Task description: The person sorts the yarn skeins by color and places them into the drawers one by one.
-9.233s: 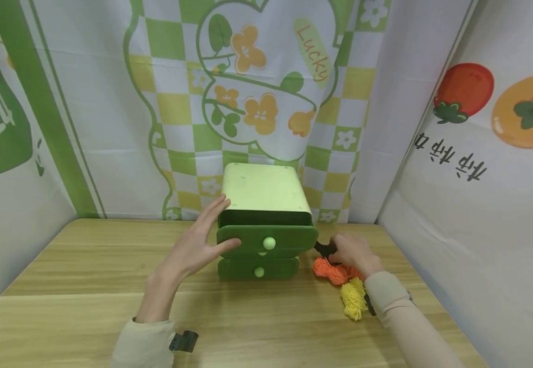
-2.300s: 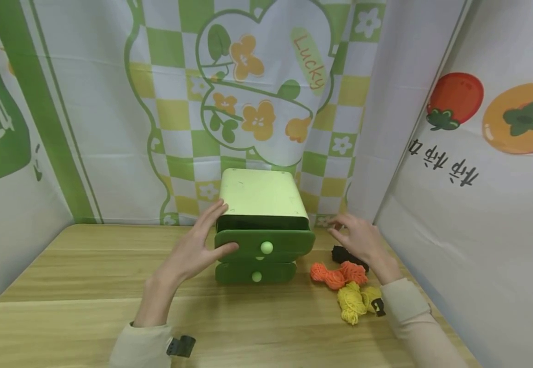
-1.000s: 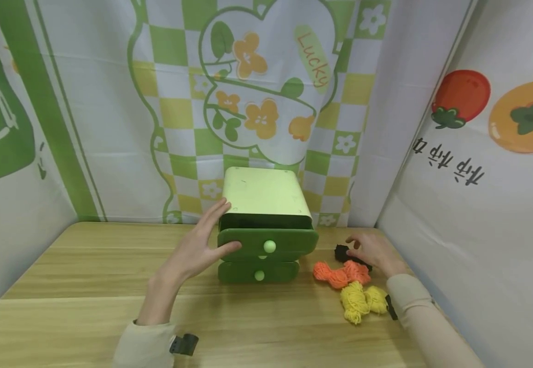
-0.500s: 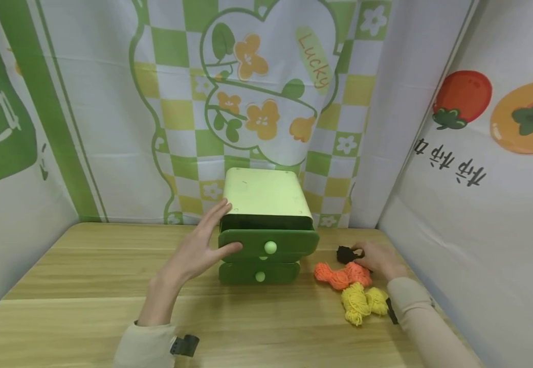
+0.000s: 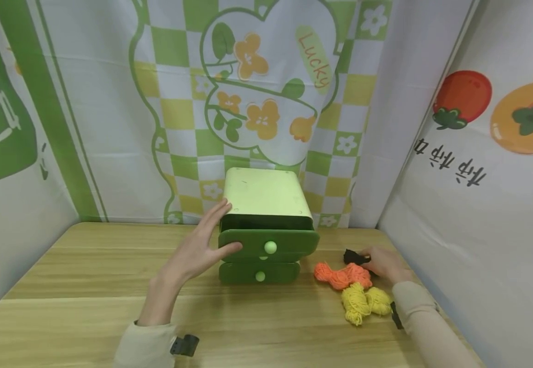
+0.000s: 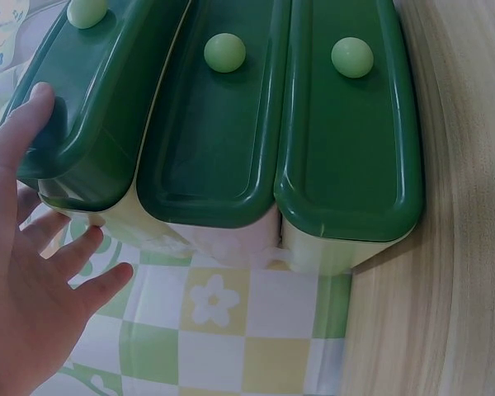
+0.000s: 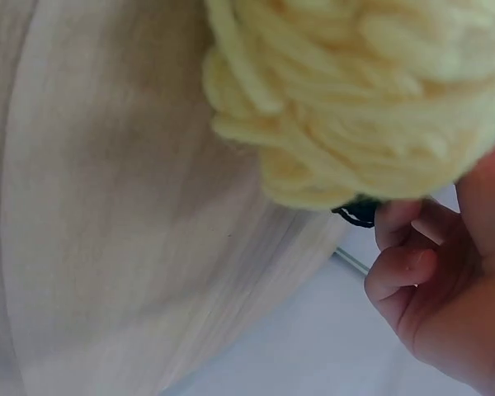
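Note:
A small cabinet [image 5: 266, 191] with a pale top and green drawers stands against the back cloth. Its top drawer [image 5: 291, 244] is pulled partly out. My left hand [image 5: 195, 250] rests at the cabinet's left, fingers along the side and thumb on the top drawer's front; the left wrist view shows these fingers [image 6: 107, 285] spread. On the right, my right hand [image 5: 383, 263] pinches a skein of black yarn [image 5: 354, 257], partly hidden by the fingers. Just in front lie an orange yarn skein [image 5: 337, 278] and a yellow yarn skein [image 5: 356, 304]. The yellow one hides much of the right wrist view.
Under everything is a wooden table [image 5: 87, 286]. A patterned cloth [image 5: 174, 107] hangs behind the cabinet, and a white side wall [image 5: 460, 230] rises close to the right hand. Two lower drawers [image 6: 351, 140] are shut, each with a round knob.
My right hand came down from above the black yarn, took hold of it and drew it slightly right and nearer. The left hand and cabinet have stayed as they were.

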A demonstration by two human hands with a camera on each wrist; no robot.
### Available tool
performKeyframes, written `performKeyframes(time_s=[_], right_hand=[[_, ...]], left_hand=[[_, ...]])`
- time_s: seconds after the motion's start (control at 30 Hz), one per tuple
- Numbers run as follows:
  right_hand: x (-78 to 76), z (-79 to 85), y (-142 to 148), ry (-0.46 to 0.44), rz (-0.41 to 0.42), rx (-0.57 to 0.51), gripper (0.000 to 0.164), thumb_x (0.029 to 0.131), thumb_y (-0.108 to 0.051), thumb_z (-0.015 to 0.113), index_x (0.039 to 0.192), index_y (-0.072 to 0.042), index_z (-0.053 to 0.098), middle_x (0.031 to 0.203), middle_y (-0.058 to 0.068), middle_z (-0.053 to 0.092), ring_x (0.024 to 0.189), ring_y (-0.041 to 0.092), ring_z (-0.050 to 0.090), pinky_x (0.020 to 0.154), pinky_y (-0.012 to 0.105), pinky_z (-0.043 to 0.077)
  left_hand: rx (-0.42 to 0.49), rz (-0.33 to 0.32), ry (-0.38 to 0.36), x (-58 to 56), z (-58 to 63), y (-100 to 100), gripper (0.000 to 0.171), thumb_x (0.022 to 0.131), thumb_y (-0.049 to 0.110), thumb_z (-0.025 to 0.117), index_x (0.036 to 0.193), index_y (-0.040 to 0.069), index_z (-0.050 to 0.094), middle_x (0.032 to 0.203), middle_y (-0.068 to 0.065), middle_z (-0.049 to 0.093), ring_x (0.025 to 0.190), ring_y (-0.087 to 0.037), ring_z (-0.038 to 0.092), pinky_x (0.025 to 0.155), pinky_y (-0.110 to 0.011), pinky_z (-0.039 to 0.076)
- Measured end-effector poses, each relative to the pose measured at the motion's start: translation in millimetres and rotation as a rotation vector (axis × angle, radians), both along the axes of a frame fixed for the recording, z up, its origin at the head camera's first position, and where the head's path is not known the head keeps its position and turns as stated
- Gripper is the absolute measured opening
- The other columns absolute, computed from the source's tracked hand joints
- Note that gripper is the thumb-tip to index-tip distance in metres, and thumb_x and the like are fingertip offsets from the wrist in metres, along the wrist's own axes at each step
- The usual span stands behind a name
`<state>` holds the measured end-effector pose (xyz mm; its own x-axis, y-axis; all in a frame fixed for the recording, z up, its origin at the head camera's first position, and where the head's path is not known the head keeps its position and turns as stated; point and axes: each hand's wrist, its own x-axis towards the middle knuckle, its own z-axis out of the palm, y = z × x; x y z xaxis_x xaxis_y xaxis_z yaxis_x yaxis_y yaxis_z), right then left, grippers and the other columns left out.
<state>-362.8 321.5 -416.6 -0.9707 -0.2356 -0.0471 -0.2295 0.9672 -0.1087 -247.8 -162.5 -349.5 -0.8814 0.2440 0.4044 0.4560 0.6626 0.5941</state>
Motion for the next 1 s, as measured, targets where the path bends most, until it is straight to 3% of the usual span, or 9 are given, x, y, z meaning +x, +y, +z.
performKeyframes(time_s=[0.5, 0.8, 1.0], right_hand=[[4.1, 5.5, 0.9, -0.039, -0.053, -0.017, 0.042, 0.092, -0.024, 0.068, 0.130, -0.007, 0.065, 0.130, 0.025, 0.063, 0.118, 0.045, 0.059, 0.093, 0.060, 0.052], [2.1, 14.7, 1.2, 0.018, -0.078, -0.056, 0.042, 0.090, -0.029, 0.070, 0.130, -0.014, 0.066, 0.130, 0.022, 0.064, 0.118, 0.046, 0.059, 0.090, 0.064, 0.051], [3.3, 21.6, -5.9, 0.081, -0.040, -0.090, 0.041, 0.090, -0.028, 0.071, 0.127, -0.013, 0.068, 0.128, 0.021, 0.066, 0.116, 0.043, 0.060, 0.090, 0.062, 0.051]], left_hand=[[0.004, -0.003, -0.002, 0.6, 0.1, -0.3, 0.089, 0.088, 0.062, 0.064, 0.159, 0.037, 0.015, 0.168, 0.010, 0.008, 0.151, -0.034, 0.023, 0.107, -0.074, 0.035], [0.001, -0.005, 0.001, -0.4, 1.3, 1.2, 0.089, 0.088, 0.062, 0.064, 0.159, 0.037, 0.015, 0.168, 0.009, 0.008, 0.151, -0.034, 0.023, 0.108, -0.073, 0.035], [0.005, 0.001, -0.007, 0.8, 1.0, 0.5, 0.089, 0.088, 0.062, 0.064, 0.159, 0.037, 0.015, 0.168, 0.009, 0.008, 0.151, -0.035, 0.023, 0.107, -0.074, 0.034]])
